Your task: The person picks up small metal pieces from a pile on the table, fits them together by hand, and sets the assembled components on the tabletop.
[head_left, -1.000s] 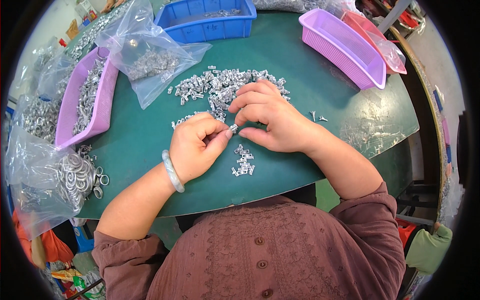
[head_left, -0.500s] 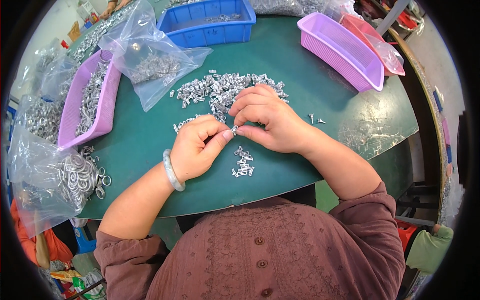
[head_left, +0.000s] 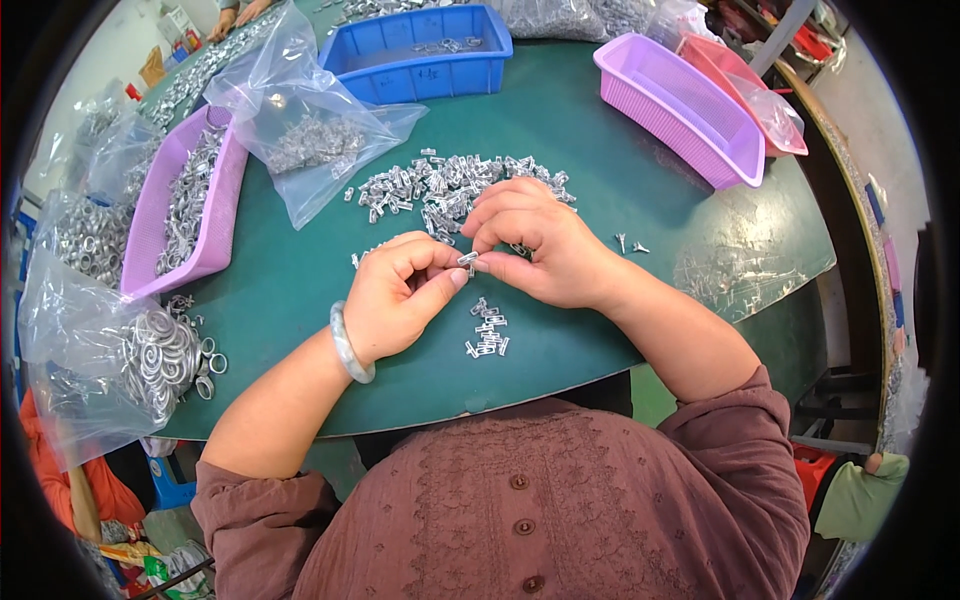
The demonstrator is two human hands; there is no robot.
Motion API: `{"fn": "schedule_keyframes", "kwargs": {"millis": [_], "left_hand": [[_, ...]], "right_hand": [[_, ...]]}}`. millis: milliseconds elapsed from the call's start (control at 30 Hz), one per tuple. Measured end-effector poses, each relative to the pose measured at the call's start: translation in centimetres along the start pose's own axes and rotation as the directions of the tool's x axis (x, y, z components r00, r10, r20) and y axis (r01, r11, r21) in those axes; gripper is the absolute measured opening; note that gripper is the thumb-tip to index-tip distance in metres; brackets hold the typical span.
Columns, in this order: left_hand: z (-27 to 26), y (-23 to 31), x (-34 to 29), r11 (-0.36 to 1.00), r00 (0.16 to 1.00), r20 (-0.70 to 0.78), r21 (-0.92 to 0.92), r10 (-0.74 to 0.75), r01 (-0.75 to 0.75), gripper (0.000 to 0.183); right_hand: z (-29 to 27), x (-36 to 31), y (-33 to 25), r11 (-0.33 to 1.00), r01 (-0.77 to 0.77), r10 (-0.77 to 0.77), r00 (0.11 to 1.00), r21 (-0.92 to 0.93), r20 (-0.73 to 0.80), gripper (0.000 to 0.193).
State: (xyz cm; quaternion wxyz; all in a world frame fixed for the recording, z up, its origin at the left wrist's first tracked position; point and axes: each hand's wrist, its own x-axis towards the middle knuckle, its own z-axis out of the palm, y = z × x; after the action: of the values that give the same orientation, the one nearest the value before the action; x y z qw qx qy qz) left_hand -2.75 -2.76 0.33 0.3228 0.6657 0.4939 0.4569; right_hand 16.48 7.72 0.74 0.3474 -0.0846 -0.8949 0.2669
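Between my two hands, over the green table (head_left: 560,350), is a small silvery metal clasp piece (head_left: 468,259). My left hand (head_left: 398,290), with a pale bangle (head_left: 350,342) at the wrist, is closed in a pinch on its left side. From the other side, my right hand (head_left: 535,240) pinches it between thumb and fingertips. Just beyond my hands spreads a loose pile of similar metal pieces (head_left: 440,185), partly hidden by my fingers. Nearer my body lies a small cluster of the same pieces (head_left: 488,330).
A purple basket of metal parts (head_left: 225,215) and clear bags stand at left, beside silvery rings (head_left: 160,365). A blue bin (head_left: 420,80) is at the back. Another purple basket (head_left: 690,120) stands back right, near two small loose parts (head_left: 630,244). Another person's hands (head_left: 235,18) show far left.
The small clasp piece has turned between my fingertips and now lies more level, showing its long side. Both hands stay in nearly the same place.
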Motion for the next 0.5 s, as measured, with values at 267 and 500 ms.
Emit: {"fn": "schedule_keyframes", "kwargs": {"millis": [267, 500], "left_hand": [[-0.04, 0.02, -0.08, 1.0, 1.0, 0.015, 0.0, -0.004, 0.004, 0.006], [-0.04, 0.05, -0.11, 1.0, 1.0, 0.013, -0.001, 0.005, -0.005, 0.007]], "right_hand": [[0.05, 0.03, -0.11, 1.0, -0.004, 0.004, 1.0, -0.004, 0.003, 0.01], [0.08, -0.01, -0.05, 1.0, 0.002, -0.002, 1.0, -0.008, 0.005, 0.011]]}}
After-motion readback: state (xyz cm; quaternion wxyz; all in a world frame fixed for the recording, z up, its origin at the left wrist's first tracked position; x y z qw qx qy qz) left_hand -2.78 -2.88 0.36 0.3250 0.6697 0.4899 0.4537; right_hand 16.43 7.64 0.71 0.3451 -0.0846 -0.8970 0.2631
